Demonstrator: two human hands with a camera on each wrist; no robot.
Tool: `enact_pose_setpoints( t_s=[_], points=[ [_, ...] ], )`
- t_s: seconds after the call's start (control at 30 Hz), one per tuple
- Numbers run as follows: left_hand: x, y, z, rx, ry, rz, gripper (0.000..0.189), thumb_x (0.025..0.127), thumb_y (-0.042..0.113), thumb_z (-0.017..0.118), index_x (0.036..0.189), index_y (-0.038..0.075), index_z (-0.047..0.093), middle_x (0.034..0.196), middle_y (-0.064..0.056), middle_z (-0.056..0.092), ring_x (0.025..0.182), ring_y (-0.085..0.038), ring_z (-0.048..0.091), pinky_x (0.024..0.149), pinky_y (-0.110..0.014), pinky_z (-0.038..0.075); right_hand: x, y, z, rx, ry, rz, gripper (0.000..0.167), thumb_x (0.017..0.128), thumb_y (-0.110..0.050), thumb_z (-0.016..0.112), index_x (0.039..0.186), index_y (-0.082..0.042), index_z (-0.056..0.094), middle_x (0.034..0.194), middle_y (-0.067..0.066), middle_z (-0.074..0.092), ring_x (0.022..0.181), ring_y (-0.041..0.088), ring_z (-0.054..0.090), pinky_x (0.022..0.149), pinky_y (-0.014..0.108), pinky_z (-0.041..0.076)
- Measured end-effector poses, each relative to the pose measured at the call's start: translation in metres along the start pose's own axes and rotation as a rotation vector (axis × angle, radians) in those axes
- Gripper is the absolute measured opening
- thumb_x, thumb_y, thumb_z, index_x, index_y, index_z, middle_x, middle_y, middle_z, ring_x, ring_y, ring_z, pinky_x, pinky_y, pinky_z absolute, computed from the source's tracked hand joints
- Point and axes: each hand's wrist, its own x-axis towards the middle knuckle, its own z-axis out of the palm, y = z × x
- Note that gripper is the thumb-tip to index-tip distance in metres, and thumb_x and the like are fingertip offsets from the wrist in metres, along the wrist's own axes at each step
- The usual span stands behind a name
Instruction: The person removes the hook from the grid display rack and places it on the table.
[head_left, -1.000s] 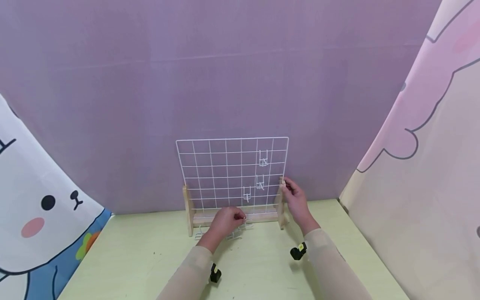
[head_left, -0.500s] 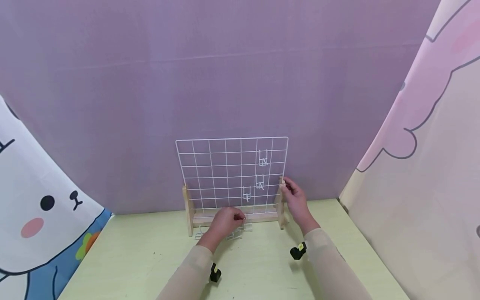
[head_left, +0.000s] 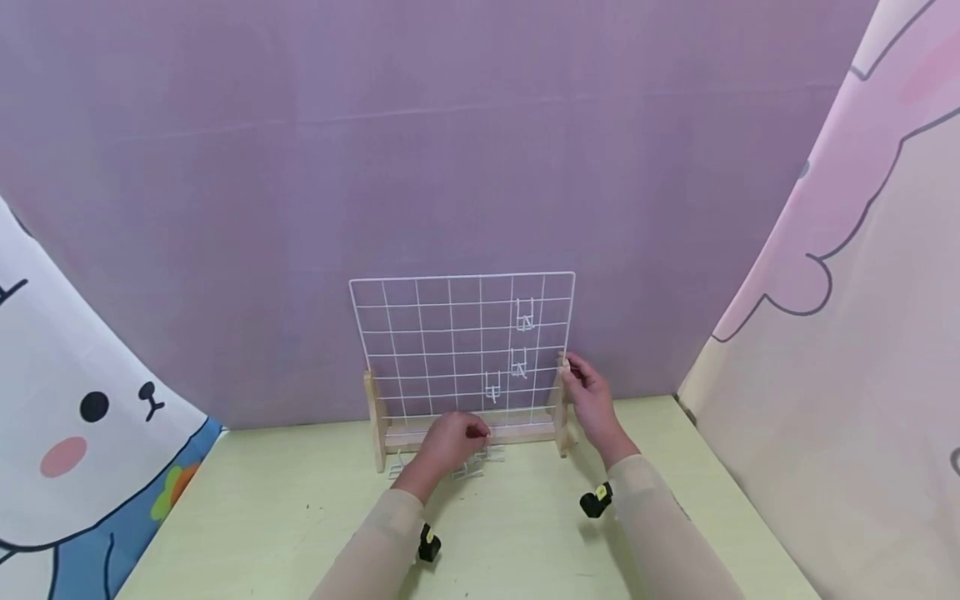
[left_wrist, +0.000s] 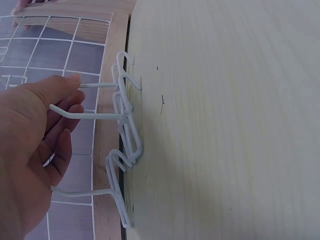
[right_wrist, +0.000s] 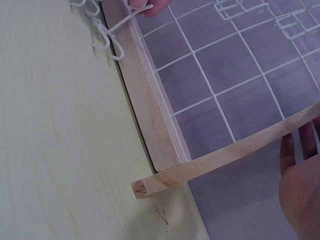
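Observation:
A white wire grid panel [head_left: 450, 343] stands upright in a wooden stand [head_left: 373, 421]. Three white wire hooks hang on its right part, one of them the top hook [head_left: 525, 317]. My left hand [head_left: 450, 442] is low in front of the panel. Its thumb and forefinger pinch the prong of a white wire hook [left_wrist: 100, 85] among others lying by the stand's base. Another loose hook [left_wrist: 116, 192] is nearer the wrist in the left wrist view. My right hand [head_left: 596, 412] holds the right wooden upright [right_wrist: 230, 152], its fingers partly hidden behind the wood.
The stand rests near the back edge of the pale wooden table [head_left: 517, 533], before a purple backdrop [head_left: 450, 167]. A loose hook [head_left: 396, 469] lies left of my left wrist. Printed cloths hang at both sides. A black wrist camera [head_left: 596, 502] sits on each forearm.
The hook at my left fingertips has tilted slightly since a second ago. Both hands keep their places, and the stand stays put.

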Motion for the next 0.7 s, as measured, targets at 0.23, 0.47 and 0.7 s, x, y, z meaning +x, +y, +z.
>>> enact_pose_setpoints(
  t_s=[0.23, 0.47, 0.7],
  points=[
    [-0.001, 0.002, -0.003, -0.038, 0.022, -0.004, 0.014, 0.1, 0.015, 0.083, 0.113, 0.009, 0.083, 0.097, 0.008, 0.076, 0.089, -0.01, 0.069, 0.083, -0.032, 0.062, 0.0, -0.001, 0.001, 0.021, -0.002, 0.015, 0.046, 0.116, -0.014, 0.06, 0.16, -0.005, 0.055, 0.151, 0.023, 0.059, 0.122, 0.018, 0.06, 0.098, 0.018, 0.055],
    [-0.002, 0.01, -0.01, -0.085, 0.096, -0.011, 0.014, 0.101, 0.019, 0.083, 0.113, 0.013, 0.082, 0.102, 0.008, 0.076, 0.097, -0.014, 0.069, 0.086, -0.037, 0.062, 0.001, 0.0, 0.0, 0.025, -0.008, 0.003, 0.044, 0.115, -0.014, 0.062, 0.158, -0.006, 0.058, 0.149, 0.022, 0.06, 0.116, 0.011, 0.06, 0.098, 0.018, 0.055],
    [-0.002, 0.021, -0.016, -0.1, 0.226, 0.008, 0.021, 0.101, 0.025, 0.084, 0.117, 0.012, 0.079, 0.107, 0.004, 0.074, 0.103, -0.018, 0.069, 0.091, -0.04, 0.061, 0.0, -0.001, 0.001, 0.008, -0.002, -0.001, 0.044, 0.115, -0.015, 0.061, 0.158, -0.006, 0.058, 0.149, 0.023, 0.061, 0.122, 0.021, 0.061, 0.099, 0.019, 0.055]
  ],
)
